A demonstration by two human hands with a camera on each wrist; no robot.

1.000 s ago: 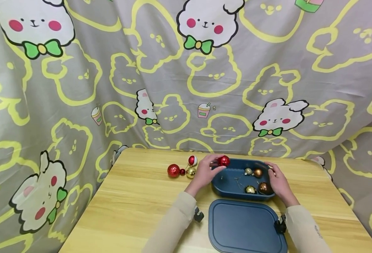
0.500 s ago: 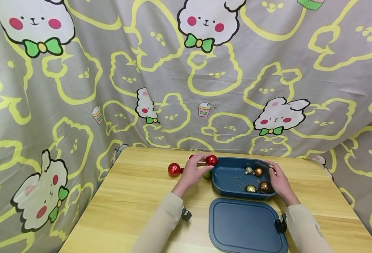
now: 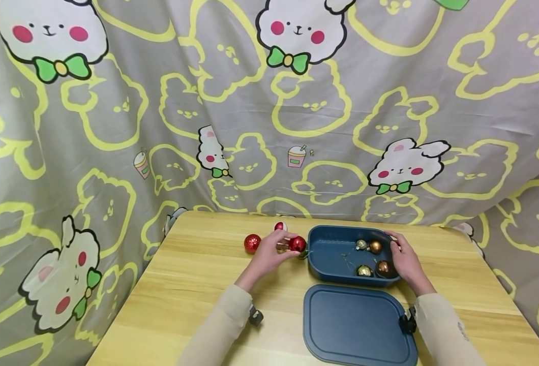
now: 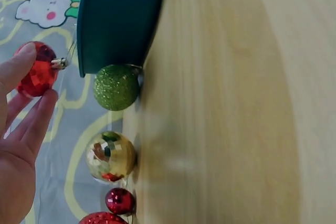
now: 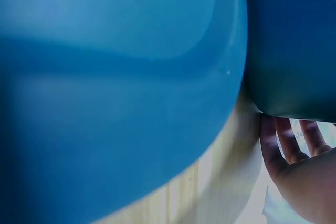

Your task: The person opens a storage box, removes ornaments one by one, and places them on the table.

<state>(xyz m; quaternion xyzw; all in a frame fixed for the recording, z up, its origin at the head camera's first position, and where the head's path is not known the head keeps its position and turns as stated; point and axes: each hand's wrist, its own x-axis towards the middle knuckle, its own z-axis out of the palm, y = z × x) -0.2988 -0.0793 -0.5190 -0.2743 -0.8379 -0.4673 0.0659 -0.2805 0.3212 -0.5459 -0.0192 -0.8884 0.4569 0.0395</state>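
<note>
My left hand [image 3: 269, 254] pinches a shiny red bauble [image 3: 298, 244] between thumb and fingers, just left of the dark blue container [image 3: 331, 278]. The left wrist view shows the bauble's silver cap and thread pointing toward the container. My right hand [image 3: 406, 259] grips the container's right end, its fingers [image 5: 287, 139] against the outer wall. Inside that container lie a copper bauble [image 3: 376, 247], a brown bauble [image 3: 384, 269], a gold bauble [image 3: 364, 271] and a small pale gold bauble [image 3: 361, 245]. A glittery green bauble [image 4: 116, 87] sits against the container's left end.
Left of the container are a large red glitter bauble [image 3: 252, 243], a red-and-white bauble [image 3: 280, 226], a gold bauble [image 4: 111, 156] and a small dark red bauble [image 4: 120, 201]. A blue lid [image 3: 358, 325] lies in front on the wooden table [image 3: 169, 305]. A patterned curtain [image 3: 251, 112] hangs behind.
My left hand has carried the red bauble leftward from above the container, past its left rim, and lowered it. My right hand stays at the container's right end.
</note>
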